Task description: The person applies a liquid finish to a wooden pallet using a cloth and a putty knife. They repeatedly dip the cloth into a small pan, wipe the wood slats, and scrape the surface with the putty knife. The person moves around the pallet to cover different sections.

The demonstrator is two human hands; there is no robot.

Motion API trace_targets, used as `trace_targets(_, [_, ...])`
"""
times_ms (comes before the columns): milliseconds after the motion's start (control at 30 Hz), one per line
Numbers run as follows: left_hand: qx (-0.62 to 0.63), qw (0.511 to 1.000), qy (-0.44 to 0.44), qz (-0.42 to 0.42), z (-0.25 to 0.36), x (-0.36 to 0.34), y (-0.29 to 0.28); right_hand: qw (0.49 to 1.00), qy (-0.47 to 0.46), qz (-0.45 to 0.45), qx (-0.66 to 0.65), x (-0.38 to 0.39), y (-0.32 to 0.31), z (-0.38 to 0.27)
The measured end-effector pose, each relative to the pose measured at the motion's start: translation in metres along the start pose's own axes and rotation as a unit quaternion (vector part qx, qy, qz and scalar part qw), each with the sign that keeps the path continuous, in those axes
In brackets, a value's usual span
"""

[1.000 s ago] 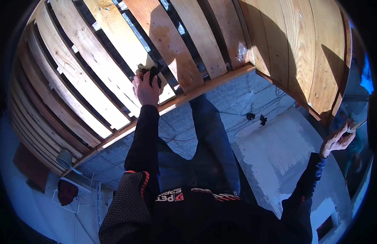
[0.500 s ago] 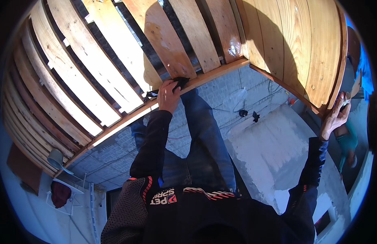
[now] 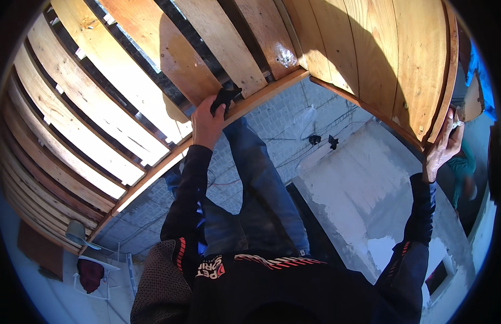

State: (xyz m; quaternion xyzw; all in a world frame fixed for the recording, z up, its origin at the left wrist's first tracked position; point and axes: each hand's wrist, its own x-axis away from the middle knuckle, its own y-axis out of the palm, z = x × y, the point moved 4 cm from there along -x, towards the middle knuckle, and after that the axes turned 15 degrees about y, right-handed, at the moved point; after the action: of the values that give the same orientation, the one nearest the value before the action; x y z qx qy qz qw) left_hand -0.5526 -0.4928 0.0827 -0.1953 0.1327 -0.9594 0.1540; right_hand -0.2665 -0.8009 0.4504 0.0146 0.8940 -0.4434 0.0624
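A second ago my left hand [image 3: 204,124] had the black cloth [image 3: 224,101] on a sunlit slat [image 3: 126,70]; now, towards eleven o'clock, its fingers bunch it at the rail [image 3: 273,92], by the next slat [image 3: 180,56]. At three, my right hand [image 3: 444,146] has come beside the panel [image 3: 423,59], pinching something small [image 3: 457,117], blurred.

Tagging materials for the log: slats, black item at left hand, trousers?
Slats: wood, grain and knots visible; glare suggests varnish or wetness. Black item: perhaps cloth, matt, crumpled; too dark to be sure. Trousers: probably denim, uneven faded blue.
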Motion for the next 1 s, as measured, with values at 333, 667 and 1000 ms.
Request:
trace_targets(333, [-0.105,0.981,0.153,-0.06,0.029,-0.04,0.096,0.999,0.004,0.026,0.03,0.001,-0.001,-0.001])
trace_targets(667, [-0.108,0.987,0.108,-0.042,0.056,-0.072,0.148,0.98,-0.064,-0.036,0.186,-0.011,-0.022,0.011])
trace_targets(1000, [-0.135,0.98,0.141,-0.038,-0.013,0.02,0.025,0.967,-0.12,-0.005,0.224,-0.016,-0.022,0.012])
